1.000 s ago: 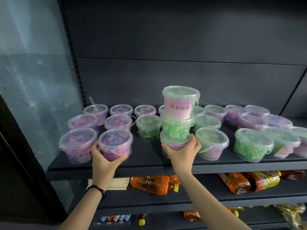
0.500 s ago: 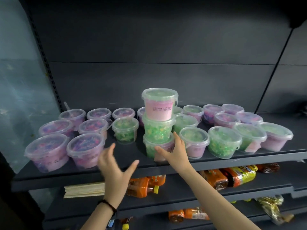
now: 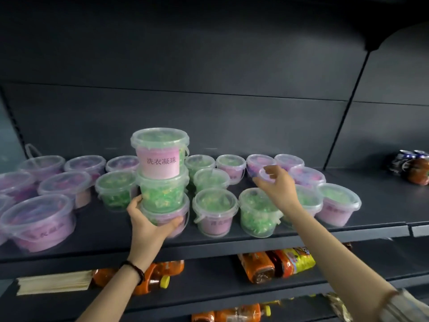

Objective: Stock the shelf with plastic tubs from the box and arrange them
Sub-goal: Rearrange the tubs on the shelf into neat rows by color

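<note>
Left hand: the left hand point(image 3: 148, 223) is clamped around the bottom tub of a stack of three round clear plastic tubs point(image 3: 162, 182), thumb on the left wall, fingers under the front of the base.
Stack: smooth see-through walls with ribbed snap lids; the top tub has a pink paper label with dark characters, the middle one shows glossy green beads, the lowest one shows green above pink. It stands at the front of the dark matte metal shelf point(image 3: 232, 240).
Right hand: the right hand point(image 3: 277, 187) is spread over a small clear round lidded tub with purple filling point(image 3: 261, 166), to the right of the held stack; fingers are apart and curved, and I cannot tell whether they touch the lid.
Other tubs: just right of the held stack stand low clear tubs with green beads point(image 3: 216, 212); left of it stand wide clear tubs with purple filling point(image 3: 39, 224), rather blurred.
Hidden: the forearm covers part of one green tub; the tubs at the left edge are cut off.
Wrist: a thin black cord bracelet point(image 3: 134, 270) is below the grip.
Lower shelf: orange plastic bottles point(image 3: 257, 267) lie below; their labels are unreadable.
</note>
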